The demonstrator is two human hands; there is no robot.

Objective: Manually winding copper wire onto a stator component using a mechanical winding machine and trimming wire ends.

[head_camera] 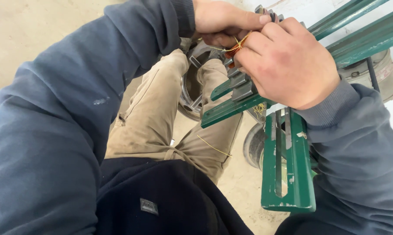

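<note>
Two hands pinch thin copper wire at a green metal frame [288,169].
Left hand [225,21] and right hand [288,65] have fingers clamped together on the wire [236,45]; hard pulling could snap it or cut skin.

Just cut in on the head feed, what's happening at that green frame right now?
A seated person works with both bare hands at the upper end of a green metal frame. The left hand and right hand pinch thin yellow-orange wire at grey metal blocks on the frame. A loose wire strand lies on the trouser leg.
</note>
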